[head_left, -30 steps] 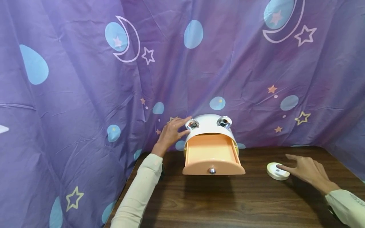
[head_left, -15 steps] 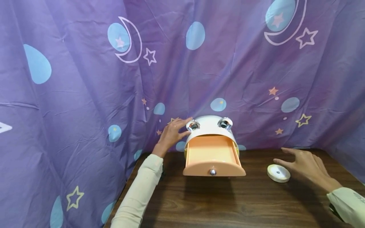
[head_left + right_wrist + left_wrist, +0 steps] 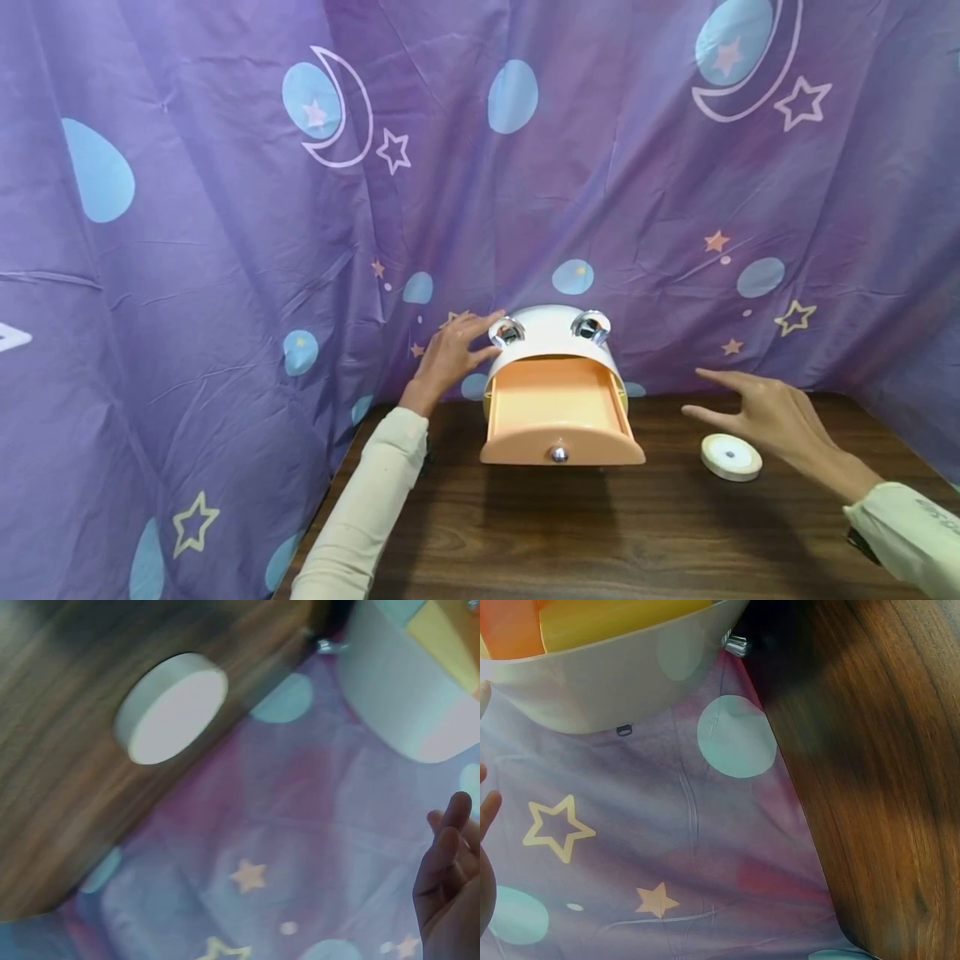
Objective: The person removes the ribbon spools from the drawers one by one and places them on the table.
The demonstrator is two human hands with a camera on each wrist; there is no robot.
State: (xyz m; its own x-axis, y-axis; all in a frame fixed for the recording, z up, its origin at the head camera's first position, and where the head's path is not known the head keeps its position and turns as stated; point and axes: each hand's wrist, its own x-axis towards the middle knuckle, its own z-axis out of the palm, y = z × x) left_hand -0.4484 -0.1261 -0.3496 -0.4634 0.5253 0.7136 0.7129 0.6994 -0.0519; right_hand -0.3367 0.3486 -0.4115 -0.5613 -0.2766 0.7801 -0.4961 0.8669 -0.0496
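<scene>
A white dome-shaped box (image 3: 551, 327) with two silver ring eyes stands at the back of the table, its orange drawer (image 3: 557, 445) pulled out with a round silver knob. At the box's left eye is my left hand (image 3: 452, 348), fingers and thumb spread apart; whether the fingertips touch it I cannot tell. My right hand (image 3: 780, 418) hovers between the box and a flat white roll (image 3: 731, 457), thumb and fingers apart and holding nothing. The roll lies flat on the table below it. In the right wrist view the roll (image 3: 178, 716) shows beside the table edge.
A dark brown wooden table (image 3: 660, 533) bears the box and the roll. Behind and to the left hangs a purple cloth (image 3: 420, 208) with moons and stars, close to the back of the box.
My right hand has lifted off from over the roll and moved left toward the box. The roll stays in place; my left hand and the drawer have hardly moved.
</scene>
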